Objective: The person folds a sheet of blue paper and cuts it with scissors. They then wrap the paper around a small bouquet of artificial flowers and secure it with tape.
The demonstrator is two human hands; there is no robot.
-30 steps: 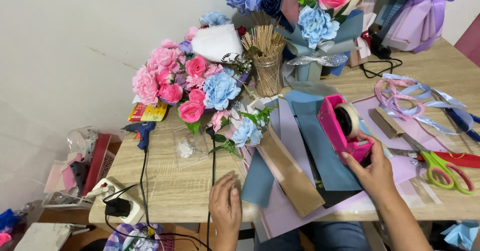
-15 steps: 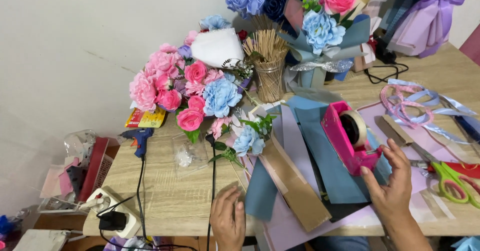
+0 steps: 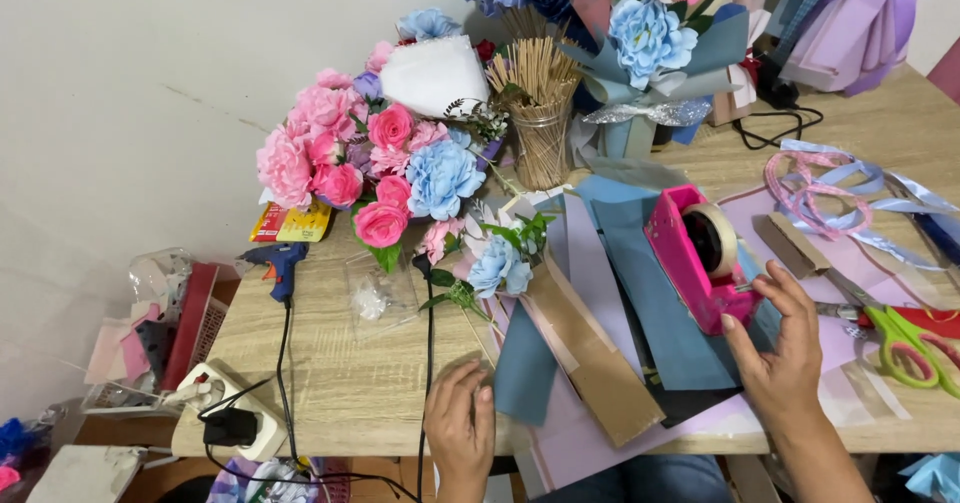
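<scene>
From the head camera, the right hand reaches forward from the lower right, forearm angled up toward the middle of the table. Its fingers are spread and slightly curled, the fingertips touching the near end of the pink tape dispenser, by the cutter; it is not clenched, and whether it pinches the tape end cannot be told. The dispenser stands on blue paper sheets, with a roll of tape in it.

The left hand lies near the table's front edge, palm down, fingers loosely together, pressing flat beside the lower corner of a blue sheet and holding nothing.

Just right of the right hand lie green-handled scissors. Behind the sheets are a bunch of pink and blue paper flowers, a jar of wooden sticks and ribbons. A blue glue gun lies at the left.
</scene>
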